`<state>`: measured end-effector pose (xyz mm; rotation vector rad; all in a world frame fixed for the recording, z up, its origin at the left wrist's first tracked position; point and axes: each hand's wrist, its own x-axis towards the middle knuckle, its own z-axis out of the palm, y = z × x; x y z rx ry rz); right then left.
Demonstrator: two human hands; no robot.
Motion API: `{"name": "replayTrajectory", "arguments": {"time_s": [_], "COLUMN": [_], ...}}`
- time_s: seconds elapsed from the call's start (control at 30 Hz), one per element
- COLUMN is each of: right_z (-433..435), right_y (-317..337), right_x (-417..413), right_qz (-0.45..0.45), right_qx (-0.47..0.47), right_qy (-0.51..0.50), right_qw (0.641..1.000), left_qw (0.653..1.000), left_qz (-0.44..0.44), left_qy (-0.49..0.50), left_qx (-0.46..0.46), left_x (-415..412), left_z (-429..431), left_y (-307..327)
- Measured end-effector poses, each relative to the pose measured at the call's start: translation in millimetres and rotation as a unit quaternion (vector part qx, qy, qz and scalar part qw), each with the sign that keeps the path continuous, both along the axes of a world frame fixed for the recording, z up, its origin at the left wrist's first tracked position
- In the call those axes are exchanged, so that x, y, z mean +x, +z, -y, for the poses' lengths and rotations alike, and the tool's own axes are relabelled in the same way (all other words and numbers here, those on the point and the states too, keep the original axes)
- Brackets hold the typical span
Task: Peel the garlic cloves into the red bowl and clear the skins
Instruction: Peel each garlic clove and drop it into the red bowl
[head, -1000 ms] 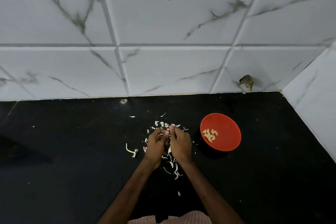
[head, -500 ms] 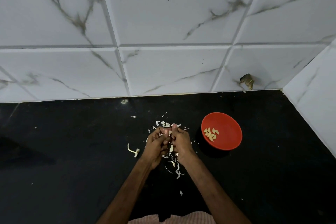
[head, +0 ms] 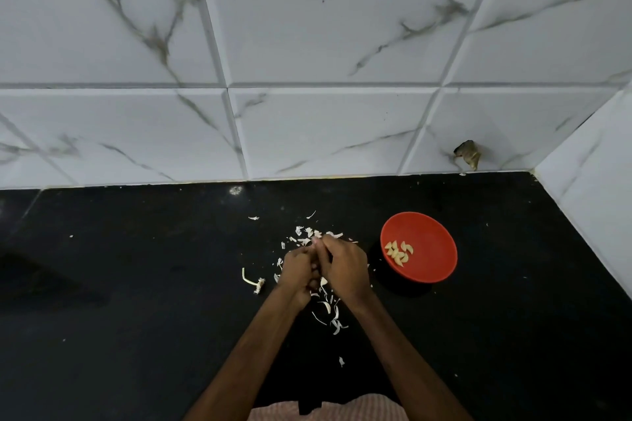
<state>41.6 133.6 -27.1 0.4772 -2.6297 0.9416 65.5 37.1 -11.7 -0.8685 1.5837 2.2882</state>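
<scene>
- Head view shows the wall tiles (head: pixel 325 27) filling the upper half: glossy, white, grey-veined, with bevelled edges.
- Below them lies the tabletop (head: pixel 136 284), a black, smooth, faintly reflective slab dotted with pale crumbs.
- Our left hand (head: pixel 297 270) and right hand (head: pixel 343 267) meet at the middle of the tabletop, knuckles up and fingers curled tight, with the fingertips touching at 12 o'clock. We judge that both hands pinch a garlic clove between them, though the clove itself is hidden.
- The red bowl (head: pixel 441 270) stands at 3 o'clock of the hands, near but apart. It is round, shallow and matt, and looks like plastic.
- The skins (head: pixel 307 236) lie scattered around the hands, mostly at 12 and 6 o'clock. They are thin, papery, curled white flakes that should drift at a touch.
- The peeled cloves (head: pixel 398 252) sit in the bowl's 9 o'clock side, a small heap of smooth, yellowish crescents.
- A dry stem piece (head: pixel 253 282) lies at 9 o'clock of the hands.
- We take the step in hand to be peeling. Next, the bared clove has to go to 3 o'clock and drop into the bowl. Clearing the skins is not yet begun, and it calls for a light sweep that gathers the flakes without scattering them.
</scene>
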Motion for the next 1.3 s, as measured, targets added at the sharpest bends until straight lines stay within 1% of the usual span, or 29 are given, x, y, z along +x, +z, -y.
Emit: {"name": "replayTrajectory", "arguments": {"time_s": [0.07,0.13,0.2,0.23,0.27,0.4,0.53,0.67,0.8,1.0,1.13,1.3], "right_z": [3.0,5.4,6.3,6.1,5.2,-8.2,-13.6,-9.4,-7.9,-8.9,-12.5,-5.0], "right_y": [3.2,10.2,17.3,20.4,22.1,29.4,38.3,47.0,50.9,53.6,53.6,50.3], "right_x": [-1.3,-5.8,-6.8,-5.5,-4.8,-11.2,-13.7,-11.4,-12.0,-12.6,-15.1,-16.2], "right_qz": [0.119,0.211,0.275,0.291,0.295,0.257,0.224,0.221,0.215,0.213,0.219,0.244], "right_qx": [-0.104,-0.202,-0.281,-0.307,-0.319,-0.311,-0.331,-0.348,-0.323,-0.285,-0.266,-0.320], "right_qy": [-0.014,0.000,0.018,0.017,0.013,-0.001,0.027,0.072,0.080,0.097,0.102,0.084], "right_qw": [0.987,0.957,0.919,0.906,0.900,0.915,0.916,0.908,0.918,0.929,0.933,0.911], "left_qw": [0.999,0.996,0.993,0.992,0.991,0.988,0.985,0.978,0.972,0.968,0.961,0.960], "left_qz": [-0.037,-0.067,-0.091,-0.100,-0.108,-0.142,-0.172,-0.204,-0.223,-0.237,-0.261,-0.272], "left_qy": [-0.007,0.009,0.025,0.031,0.036,0.035,0.017,0.011,0.013,0.010,0.000,-0.007], "left_qx": [0.022,0.054,0.067,0.066,0.064,0.044,-0.003,-0.045,-0.071,-0.086,-0.088,-0.066], "left_x": [1.1,0.7,-0.4,-1.0,-0.9,1.2,2.5,4.4,4.5,3.0,2.9,2.8], "left_z": [0.7,3.0,7.1,9.1,11.6,15.7,13.9,9.7,9.6,9.4,13.2,16.1], "left_y": [1.8,2.3,1.9,1.8,1.7,3.5,8.1,11.6,11.8,9.3,8.8,8.9]}}
